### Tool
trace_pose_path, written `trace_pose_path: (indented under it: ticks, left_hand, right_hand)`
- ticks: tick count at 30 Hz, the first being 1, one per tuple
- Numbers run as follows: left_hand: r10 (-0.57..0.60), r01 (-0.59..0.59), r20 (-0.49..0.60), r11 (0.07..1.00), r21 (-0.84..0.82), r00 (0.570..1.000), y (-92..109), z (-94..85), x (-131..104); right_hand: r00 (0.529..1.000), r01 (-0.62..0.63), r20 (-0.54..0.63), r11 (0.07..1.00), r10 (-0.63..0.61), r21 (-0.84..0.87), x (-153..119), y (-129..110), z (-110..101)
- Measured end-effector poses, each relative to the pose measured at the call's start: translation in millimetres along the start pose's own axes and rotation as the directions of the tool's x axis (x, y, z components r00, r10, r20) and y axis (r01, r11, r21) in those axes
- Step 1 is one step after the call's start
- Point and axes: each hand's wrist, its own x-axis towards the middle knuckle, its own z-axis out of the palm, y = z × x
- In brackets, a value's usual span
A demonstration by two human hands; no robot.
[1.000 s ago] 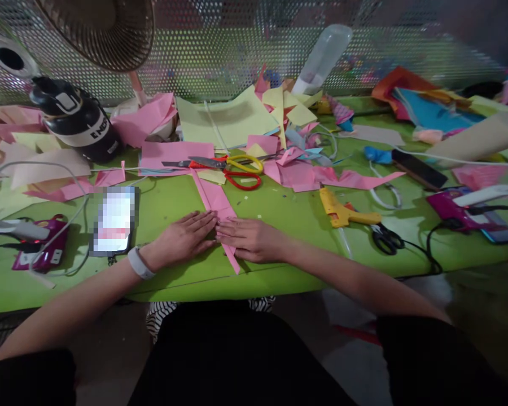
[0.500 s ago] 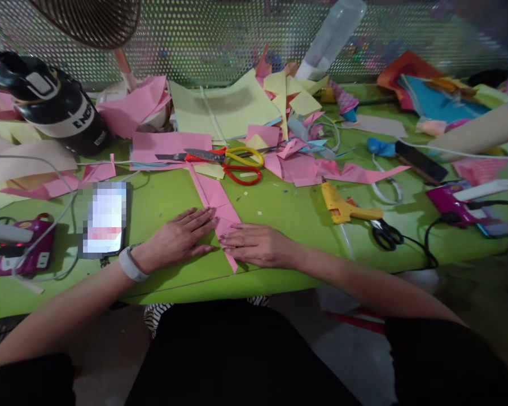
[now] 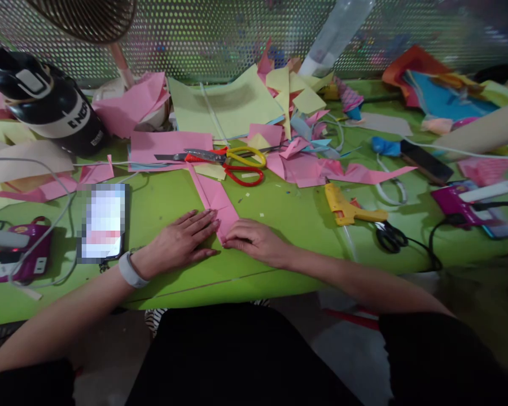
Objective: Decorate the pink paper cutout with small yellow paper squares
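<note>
A folded pink paper strip (image 3: 218,197) lies on the green table in front of me, slanting from the scissors down between my hands. My left hand (image 3: 184,239) rests flat with fingers spread, its fingertips on the strip's left edge. At the strip's lower end, my right hand (image 3: 254,239) has its fingers pinched on the pink paper. Beyond the strip's top lie red and yellow-handled scissors (image 3: 245,163), partly over pink paper sheets (image 3: 169,141).
A phone (image 3: 104,223) and a black bottle (image 3: 63,107) stand on the left. To the right are a yellow glue gun (image 3: 349,208), black scissors (image 3: 390,237) and a purple power strip (image 3: 457,206). Paper scraps (image 3: 305,166) and yellow sheets (image 3: 224,107) cover the back.
The strip's lower tip, which stuck out below my hands, is no longer visible there. My right hand has gone from lying flat to a pinch. The view has shifted slightly.
</note>
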Motion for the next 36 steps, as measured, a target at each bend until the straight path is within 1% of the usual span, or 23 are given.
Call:
trace_pose_path:
  ticks: [2, 5, 8, 10, 12, 15, 23, 26, 28, 30, 31, 33, 36]
  left_hand:
    - [-0.001, 0.001, 0.007, 1.0, -0.007, 1.0, 0, -1.2, 0]
    - [-0.001, 0.001, 0.022, 1.0, -0.016, 1.0, 1, -3.2, 0]
    - [-0.008, 0.008, 0.004, 1.0, -0.009, 1.0, 1, -4.3, 0]
    - [-0.027, 0.027, -0.019, 1.0, -0.007, 0.999, 1, -4.4, 0]
    - [-0.04, 0.04, -0.032, 0.999, -0.006, 0.999, 1, -4.5, 0]
    - [-0.035, 0.034, -0.032, 0.999, -0.003, 0.999, 0, -4.9, 0]
    - [-0.032, 0.031, -0.029, 0.999, -0.011, 0.999, 0, -9.7, 0]
    - [-0.031, 0.03, -0.028, 0.999, -0.014, 0.999, 1, -10.3, 1]
    - [-0.031, 0.03, -0.024, 0.999, -0.022, 0.999, 1, -10.0, 1]
    - [-0.033, 0.032, -0.015, 0.999, -0.021, 0.999, 1, -9.2, 1]
    - [-0.033, 0.033, -0.012, 0.999, -0.018, 0.999, 1, -8.8, 1]
    - [-0.035, 0.035, -0.018, 0.999, -0.011, 0.999, 0, -7.8, 1]
    - [-0.036, 0.035, -0.031, 0.999, -0.015, 0.999, 0, -6.7, 0]
  right_hand:
    - [0.998, -0.057, -0.017, 0.998, 0.057, 0.007, 1, -1, 2]
    - [0.996, -0.084, -0.028, 0.996, 0.084, -0.015, 3, -3, 4]
    - [0.988, -0.153, -0.015, 0.988, 0.152, -0.036, 7, -6, 5]
    - [0.968, -0.251, 0.011, 0.968, 0.251, -0.031, 9, -9, 5]
    - [0.932, -0.36, 0.032, 0.933, 0.36, 0.004, 11, -11, 4]
    - [0.888, -0.461, 0.04, 0.885, 0.459, 0.068, 15, -14, 4]
    - [0.855, -0.517, 0.088, 0.851, 0.51, 0.091, 23, -15, 0]
    - [0.856, -0.516, 0.096, 0.847, 0.507, 0.126, 23, -15, -1]
    - [0.868, -0.496, 0.102, 0.853, 0.485, 0.165, 21, -14, -3]
    - [0.887, -0.461, 0.139, 0.865, 0.44, 0.201, 17, -12, -7]
    - [0.902, -0.427, 0.16, 0.881, 0.401, 0.201, 15, -10, -8]
    - [0.941, -0.317, 0.179, 0.935, 0.288, 0.162, 10, -5, -11]
    - [0.986, -0.131, 0.113, 0.987, 0.121, 0.089, 3, 1, -12]
